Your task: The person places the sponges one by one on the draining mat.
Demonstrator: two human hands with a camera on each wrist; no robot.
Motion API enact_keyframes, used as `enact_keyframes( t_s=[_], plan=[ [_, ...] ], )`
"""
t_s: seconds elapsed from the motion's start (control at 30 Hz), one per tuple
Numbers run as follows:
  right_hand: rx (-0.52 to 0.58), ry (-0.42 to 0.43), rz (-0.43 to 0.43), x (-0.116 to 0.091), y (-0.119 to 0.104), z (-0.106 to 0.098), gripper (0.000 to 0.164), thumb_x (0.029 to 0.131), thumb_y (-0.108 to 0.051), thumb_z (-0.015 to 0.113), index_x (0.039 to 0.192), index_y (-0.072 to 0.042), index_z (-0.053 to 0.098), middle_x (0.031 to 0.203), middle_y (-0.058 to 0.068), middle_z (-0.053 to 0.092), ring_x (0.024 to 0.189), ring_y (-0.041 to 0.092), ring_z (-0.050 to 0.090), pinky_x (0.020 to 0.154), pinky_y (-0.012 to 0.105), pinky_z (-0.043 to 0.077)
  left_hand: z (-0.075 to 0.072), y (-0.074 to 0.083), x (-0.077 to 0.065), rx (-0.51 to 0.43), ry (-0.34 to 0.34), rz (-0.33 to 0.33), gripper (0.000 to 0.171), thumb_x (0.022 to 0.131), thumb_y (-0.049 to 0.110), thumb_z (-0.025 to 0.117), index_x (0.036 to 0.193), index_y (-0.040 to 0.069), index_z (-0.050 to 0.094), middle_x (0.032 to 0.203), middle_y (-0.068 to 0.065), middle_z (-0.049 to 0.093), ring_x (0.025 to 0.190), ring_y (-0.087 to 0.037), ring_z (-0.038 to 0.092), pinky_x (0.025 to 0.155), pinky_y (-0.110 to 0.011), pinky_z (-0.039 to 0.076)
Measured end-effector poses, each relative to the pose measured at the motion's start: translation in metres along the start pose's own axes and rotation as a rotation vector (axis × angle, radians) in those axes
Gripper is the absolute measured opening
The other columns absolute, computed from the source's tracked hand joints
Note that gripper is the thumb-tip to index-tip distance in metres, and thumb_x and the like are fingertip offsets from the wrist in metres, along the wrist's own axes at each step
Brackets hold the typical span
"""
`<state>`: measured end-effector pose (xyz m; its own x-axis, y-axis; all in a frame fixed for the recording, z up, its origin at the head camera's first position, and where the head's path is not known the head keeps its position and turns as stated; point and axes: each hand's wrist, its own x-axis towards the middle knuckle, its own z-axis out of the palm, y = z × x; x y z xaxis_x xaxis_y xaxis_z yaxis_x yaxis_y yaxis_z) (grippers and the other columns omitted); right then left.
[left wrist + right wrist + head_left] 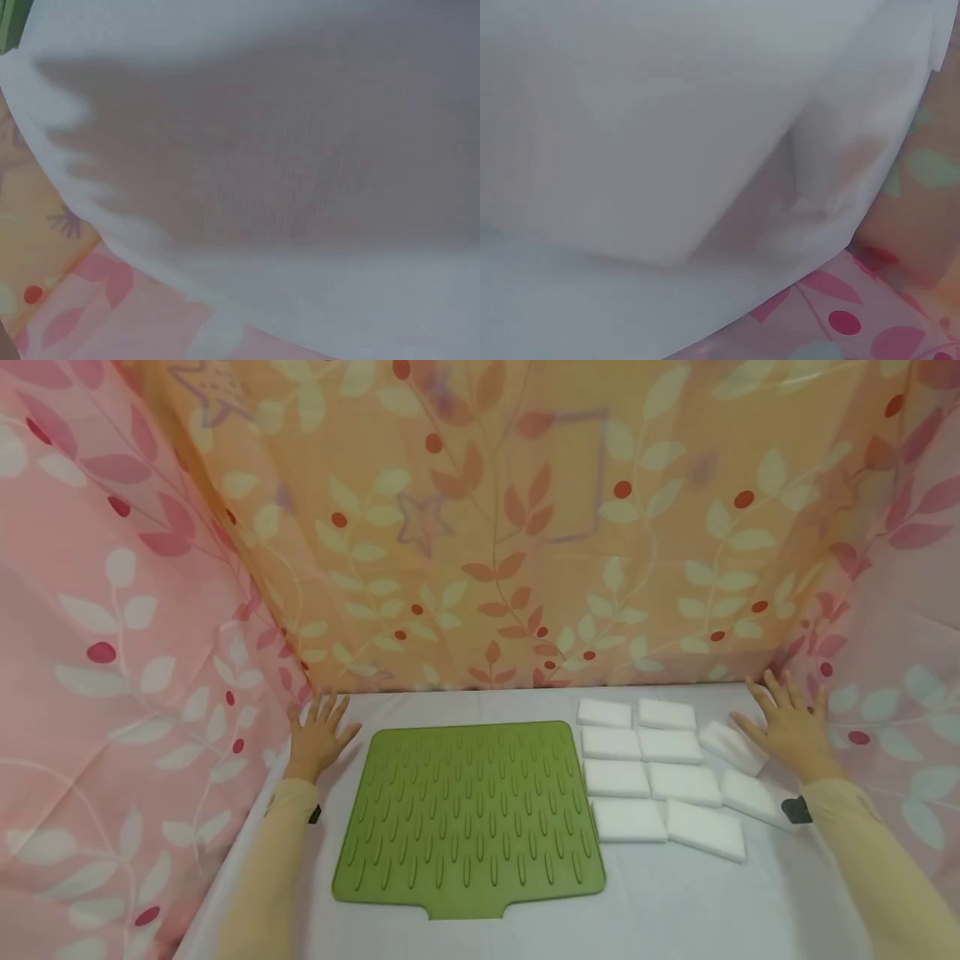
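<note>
A green ridged mat with a short tab at its near edge (480,810) lies flat on the white-covered table. To its left, my left hand (318,739) is spread, fingers pointing away, holding nothing. The left wrist view has only a hand-shaped shadow on the cloth and a green mat corner (9,26). Several white rectangular sponge-like blocks (615,778) lie in rough rows along the mat's right side. My right hand (793,731) is spread beside the rightmost tilted block (731,747); contact cannot be told. A white block (630,150) fills much of the right wrist view.
A white cloth (675,910) covers the table. Behind it hangs an orange leaf-patterned curtain (480,543), with pink patterned curtains at the left (142,693) and right (900,693) close to the hands. Dark wrist devices (797,810) show near the sleeves.
</note>
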<state>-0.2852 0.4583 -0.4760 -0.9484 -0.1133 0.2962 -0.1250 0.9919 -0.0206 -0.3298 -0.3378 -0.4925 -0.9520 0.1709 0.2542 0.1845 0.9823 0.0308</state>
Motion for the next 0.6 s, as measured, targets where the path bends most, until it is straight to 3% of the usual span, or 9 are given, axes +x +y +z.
enact_keyframes(
  t_s=[0.23,0.43,0.6],
  plan=[
    [0.018,0.0,-0.014,-0.011,0.0,-0.001,0.074,0.09,-0.053,0.046,0.146,-0.01,0.026,0.15,0.026,0.017,0.141,0.037,-0.008,0.103,0.062,-0.019,-0.002,0.014,-0.01,-0.051,0.041,0.063,0.064,0.091,0.046,0.051,0.144,0.013,0.036,0.148,-0.014,0.032,0.139,-0.036,0.019,0.106,-0.066,-0.003],
    [0.04,0.041,-0.038,-0.019,0.001,-0.001,0.07,0.089,-0.053,0.049,0.14,-0.009,0.035,0.145,0.026,0.024,0.139,0.041,0.008,0.106,0.063,-0.009,0.004,0.017,-0.019,-0.064,0.059,0.082,0.061,0.092,0.046,0.05,0.142,0.013,0.039,0.146,-0.014,0.036,0.136,-0.036,0.026,0.106,-0.066,0.001],
    [0.075,0.059,-0.035,-0.032,0.002,0.002,0.068,0.087,-0.052,0.054,0.137,-0.009,0.039,0.143,0.024,0.028,0.134,0.045,0.016,0.108,0.059,-0.011,0.01,0.016,-0.026,-0.095,0.08,0.117,0.058,0.092,0.045,0.05,0.139,0.012,0.043,0.144,-0.013,0.04,0.134,-0.035,0.03,0.105,-0.066,0.004]
  ],
)
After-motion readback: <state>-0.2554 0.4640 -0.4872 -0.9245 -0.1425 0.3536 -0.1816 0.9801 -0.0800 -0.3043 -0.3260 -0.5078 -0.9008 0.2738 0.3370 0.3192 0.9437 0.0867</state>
